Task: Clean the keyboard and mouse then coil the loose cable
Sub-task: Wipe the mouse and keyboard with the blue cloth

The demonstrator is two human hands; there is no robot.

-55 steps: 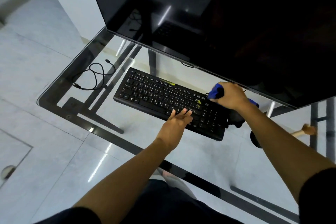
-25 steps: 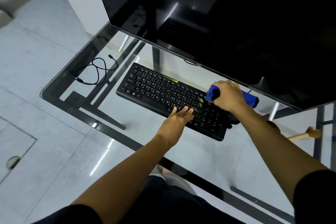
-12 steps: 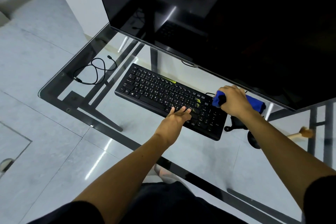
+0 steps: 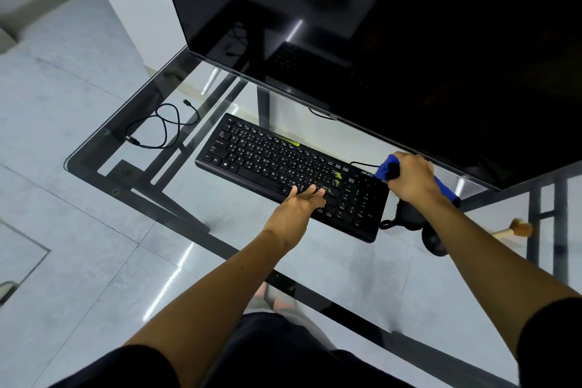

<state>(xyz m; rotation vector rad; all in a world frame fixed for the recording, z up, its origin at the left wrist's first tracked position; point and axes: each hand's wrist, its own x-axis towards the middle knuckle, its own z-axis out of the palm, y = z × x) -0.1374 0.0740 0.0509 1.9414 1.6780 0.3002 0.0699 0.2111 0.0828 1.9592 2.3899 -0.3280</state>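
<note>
- Black keyboard [image 4: 283, 173] lies slantwise on the glass table [image 4: 104, 132], just in front of the monitor [image 4: 378, 41]. Its left end is farther away and its right end is nearer.
- Keys have pale legends. Yellow-green smears [image 4: 335, 181] sit on keys right of centre, and another streak runs along the back edge near the middle.
- Left hand [image 4: 299, 205] lies flat on the front rows, fingers straight and close together, tips beside the smears.
- Right hand [image 4: 409, 179] is curled tight round a blue tool [image 4: 385, 167] at the keyboard's back right corner. One end sticks out toward the keys, the other out past the wrist. Cannot tell what kind of tool it is.
- Mouse [image 4: 409, 214] is dark and sits just right of the keyboard. The right wrist mostly hides it.
- Cable [image 4: 163, 126] is thin and black and lies in loose loops near the table's far left corner, well apart from the keyboard. Both plugs lie free.
- Brush [image 4: 516, 228] with a pale handle lies far right, blurred.
- Monitor's lower edge overhangs the strip behind the keyboard, so room is tight there.
- Open glass stretches between cable and keyboard, and between the keyboard and the near rim.
- Table's left corner is rounded, with dark frame bars showing through the glass.
</note>
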